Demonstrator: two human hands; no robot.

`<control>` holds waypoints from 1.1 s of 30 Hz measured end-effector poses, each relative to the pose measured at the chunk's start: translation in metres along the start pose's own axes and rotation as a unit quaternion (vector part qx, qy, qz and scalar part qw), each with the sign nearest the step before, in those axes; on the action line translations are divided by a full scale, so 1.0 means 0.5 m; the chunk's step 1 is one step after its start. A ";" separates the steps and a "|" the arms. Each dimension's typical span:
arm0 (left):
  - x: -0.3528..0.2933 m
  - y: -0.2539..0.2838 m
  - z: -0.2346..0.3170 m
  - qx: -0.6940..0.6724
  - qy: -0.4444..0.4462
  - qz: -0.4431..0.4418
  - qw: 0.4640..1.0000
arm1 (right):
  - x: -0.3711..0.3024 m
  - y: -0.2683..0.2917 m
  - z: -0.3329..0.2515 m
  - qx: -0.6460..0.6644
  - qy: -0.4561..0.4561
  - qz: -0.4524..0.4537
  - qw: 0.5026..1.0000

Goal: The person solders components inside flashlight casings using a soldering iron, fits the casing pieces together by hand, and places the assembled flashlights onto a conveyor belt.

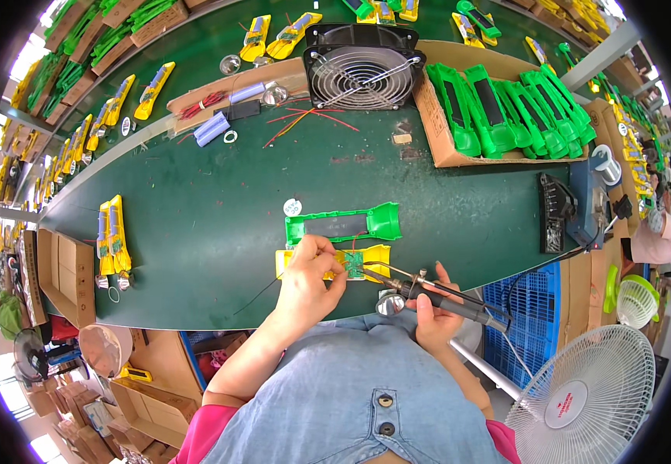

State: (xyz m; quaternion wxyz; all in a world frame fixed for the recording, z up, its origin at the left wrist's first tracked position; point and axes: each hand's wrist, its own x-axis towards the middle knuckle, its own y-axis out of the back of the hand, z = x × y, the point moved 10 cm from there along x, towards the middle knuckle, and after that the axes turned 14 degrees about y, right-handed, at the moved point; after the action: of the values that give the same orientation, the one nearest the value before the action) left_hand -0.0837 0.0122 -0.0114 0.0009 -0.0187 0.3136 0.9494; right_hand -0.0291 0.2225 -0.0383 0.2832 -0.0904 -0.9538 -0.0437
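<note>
My right hand (437,315) grips a soldering iron (467,309) with a thin metal feed tube alongside, its tip reaching the small green circuit board (354,264). That board lies in a yellow flashlight half-shell (380,254) at the table's near edge. Over the shell's left part, my left hand (308,280) is closed in a pinch; what its fingertips hold is hidden. A thin dark wire (256,299) trails out to its left. Just beyond lies a green half-shell (385,221) with a dark panel. A round silver reflector (390,304) sits below the iron's tip.
A black fan (365,77) stands at the back, beside a carton (467,157) of green shells. Battery cells (211,129) and red wires (304,116) lie back left. Yellow assemblies (115,236) rest at left. A soldering station (585,205) with a solder spool (606,164) is at right.
</note>
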 end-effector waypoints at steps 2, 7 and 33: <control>0.001 0.000 0.001 0.001 -0.001 0.001 1.000 | -0.003 -0.003 0.007 0.010 -0.031 0.012 0.999; 0.000 -0.003 0.001 0.006 -0.008 0.013 1.000 | 0.006 -0.006 0.010 0.029 -0.058 0.042 0.997; 0.014 -0.015 0.010 0.044 -0.011 -0.017 0.999 | 0.025 0.009 -0.017 0.009 -0.004 0.027 1.000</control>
State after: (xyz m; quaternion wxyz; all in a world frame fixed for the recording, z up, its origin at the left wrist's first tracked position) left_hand -0.0907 0.0213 -0.0121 0.0219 -0.0134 0.3547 0.9346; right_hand -0.0339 0.2274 -0.0245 0.2815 -0.1138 -0.9524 -0.0274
